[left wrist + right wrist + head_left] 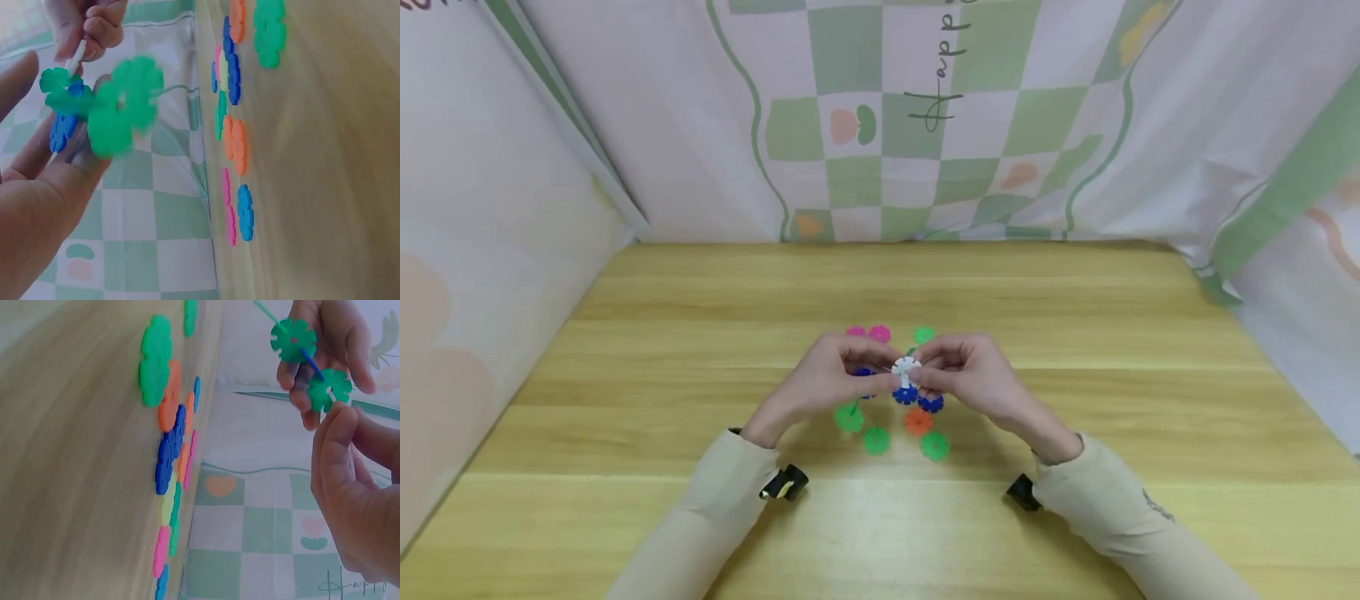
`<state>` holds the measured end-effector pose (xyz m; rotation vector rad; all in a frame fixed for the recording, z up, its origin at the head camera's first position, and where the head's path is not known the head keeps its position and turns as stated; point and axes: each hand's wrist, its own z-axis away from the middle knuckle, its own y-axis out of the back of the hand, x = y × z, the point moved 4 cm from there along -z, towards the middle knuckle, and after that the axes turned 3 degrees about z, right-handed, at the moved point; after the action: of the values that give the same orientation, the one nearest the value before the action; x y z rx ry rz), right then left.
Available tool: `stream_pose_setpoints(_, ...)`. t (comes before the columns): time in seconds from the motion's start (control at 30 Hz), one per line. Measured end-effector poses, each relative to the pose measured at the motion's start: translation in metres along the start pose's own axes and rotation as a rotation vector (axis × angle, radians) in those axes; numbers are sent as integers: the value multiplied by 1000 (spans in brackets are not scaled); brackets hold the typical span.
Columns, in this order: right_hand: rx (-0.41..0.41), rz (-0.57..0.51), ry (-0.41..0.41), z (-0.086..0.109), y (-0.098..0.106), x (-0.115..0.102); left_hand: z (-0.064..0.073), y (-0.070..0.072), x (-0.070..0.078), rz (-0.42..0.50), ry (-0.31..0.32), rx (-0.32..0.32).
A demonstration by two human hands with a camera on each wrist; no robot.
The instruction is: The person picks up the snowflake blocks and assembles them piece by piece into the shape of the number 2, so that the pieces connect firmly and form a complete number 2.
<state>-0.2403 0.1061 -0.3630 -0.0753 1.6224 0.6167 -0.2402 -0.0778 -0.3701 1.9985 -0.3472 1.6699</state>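
Observation:
In the head view, my left hand [831, 375] and right hand [981, 379] meet over the table's middle. The left fingers hold a joined piece of notched plastic snowflake discs, with green discs [294, 340] and a blue disc [62, 132] slotted together. Between the right thumb and fingers is a white snowflake disc [906, 365], pinched edge-on against the joined piece in the left wrist view. Whether the white disc is slotted into a green one cannot be told. Fingers partly hide the contact.
Loose discs lie on the wooden table [880, 533] beneath the hands: orange [918, 421], blue [931, 404], pink [880, 334] and several green [936, 446]. A patterned curtain [917, 192] hangs behind the table's far edge.

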Motion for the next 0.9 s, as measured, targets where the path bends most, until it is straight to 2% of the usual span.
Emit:
stream_pose_setpoints(0.1, 19, -19, -8, 0, -1, 0, 0, -2, -1, -27, -31, -16)
stream_pose_setpoints(0.2, 33, -53, -22, -2, -3, 2, 1, -2, -1, -13, -47, -15)
stream_pose_setpoints(0.37, 29, -57, -17, -5, -3, 3, 2, -1, 0, 4, -45, -23)
stream_pose_setpoints(0.57, 38, 22, -7, -3, 8, 8, -3, -1, -2, 10, -15, 8)
stream_pose_setpoints(0.8, 3, 156, -100, 10, 23, 23, -14, -2, -6, -33, 45, 32)
stream_pose_setpoints(0.9, -34, 207, -123, 13, 21, 29, -14, -1, -6, -38, 57, 27)
